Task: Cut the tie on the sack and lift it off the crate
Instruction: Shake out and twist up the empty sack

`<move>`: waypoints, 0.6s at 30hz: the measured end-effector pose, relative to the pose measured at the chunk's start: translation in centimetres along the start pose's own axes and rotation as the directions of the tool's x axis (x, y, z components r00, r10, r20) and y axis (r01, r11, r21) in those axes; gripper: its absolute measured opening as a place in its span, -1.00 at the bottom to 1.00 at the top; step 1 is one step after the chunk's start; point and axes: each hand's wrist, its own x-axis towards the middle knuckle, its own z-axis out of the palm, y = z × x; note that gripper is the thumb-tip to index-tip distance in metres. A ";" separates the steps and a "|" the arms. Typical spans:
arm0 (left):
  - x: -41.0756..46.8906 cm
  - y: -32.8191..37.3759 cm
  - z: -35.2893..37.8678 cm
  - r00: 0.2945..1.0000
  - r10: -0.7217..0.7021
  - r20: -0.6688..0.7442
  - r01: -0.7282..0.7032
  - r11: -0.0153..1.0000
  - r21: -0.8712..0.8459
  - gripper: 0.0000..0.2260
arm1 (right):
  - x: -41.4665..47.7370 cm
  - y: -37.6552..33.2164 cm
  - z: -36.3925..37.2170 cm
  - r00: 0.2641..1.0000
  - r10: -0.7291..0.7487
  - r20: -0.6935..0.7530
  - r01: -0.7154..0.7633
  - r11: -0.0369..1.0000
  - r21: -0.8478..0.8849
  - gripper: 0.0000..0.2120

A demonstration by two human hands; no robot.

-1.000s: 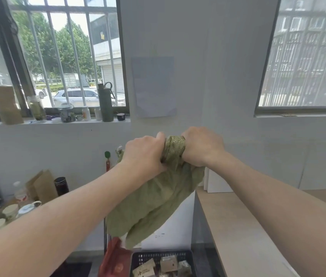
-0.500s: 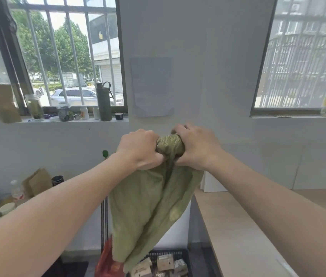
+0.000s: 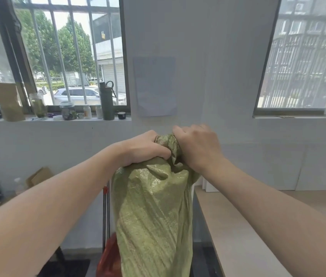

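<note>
Head view. Left hand [image 3: 146,148] and right hand [image 3: 196,148] both clamped on the bunched neck of the green sack [image 3: 154,212], knuckles nearly touching, held up at chest height before the wall [image 3: 208,56].

Change: a second ago the sack hung short and crumpled, with the crate visible below. Now it hangs long and straight, and the crate is hidden behind it. Reads as the lift largely done, sack empty and clear of the crate. No tie visible.

Surroundings: pale bench [image 3: 238,236] to the right, just beside the sack. Red object [image 3: 108,258] low on the left. Windowsill [image 3: 58,118] carries jars and a dark flask [image 3: 107,102]. Sheet of paper [image 3: 155,86] on the wall.
</note>
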 end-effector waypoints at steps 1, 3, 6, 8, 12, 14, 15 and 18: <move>0.1 -0.2 0.1 1.000 -0.003 0.007 0.003 0.999 0.043 -0.82 | 0.1 -0.2 -0.3 1.000 -0.009 0.025 0.009 1.000 -0.007 -0.62; 0.1 -0.5 0.1 1.000 0.001 0.024 -0.005 0.987 0.161 -0.78 | 0.1 -0.3 -0.5 0.991 -0.027 0.134 0.030 0.999 -0.022 -0.68; -0.2 -0.8 0.2 0.999 0.041 0.033 -0.049 0.947 0.318 -0.60 | 0.2 -0.4 -1.0 0.942 -0.017 0.335 -0.004 0.998 0.062 -0.92; -0.6 -0.6 0.6 0.991 0.132 -0.027 -0.098 0.840 0.534 -0.41 | 0.5 -0.6 -1.1 0.913 0.046 0.405 -0.092 0.991 0.095 -0.97; -0.8 -1.0 2.3 0.920 0.368 -0.133 -0.062 0.471 0.880 -0.42 | 1.1 -0.7 -0.9 0.836 0.149 0.528 -0.266 0.952 0.151 -0.94; -0.5 -1.5 2.5 0.874 0.443 -0.199 -0.020 0.442 0.897 -0.58 | 1.3 -0.9 -1.1 0.817 0.150 0.557 -0.283 0.945 0.161 -0.92; -0.4 -1.7 2.5 0.861 0.456 -0.226 -0.007 0.454 0.891 -0.62 | 1.4 -1.0 -1.2 0.814 0.148 0.562 -0.291 0.941 0.173 -0.91; 0.0 -2.0 2.2 0.870 0.435 -0.232 0.006 0.462 0.887 -0.68 | 1.2 -0.9 -1.7 0.799 0.137 0.585 -0.320 0.921 0.221 -0.89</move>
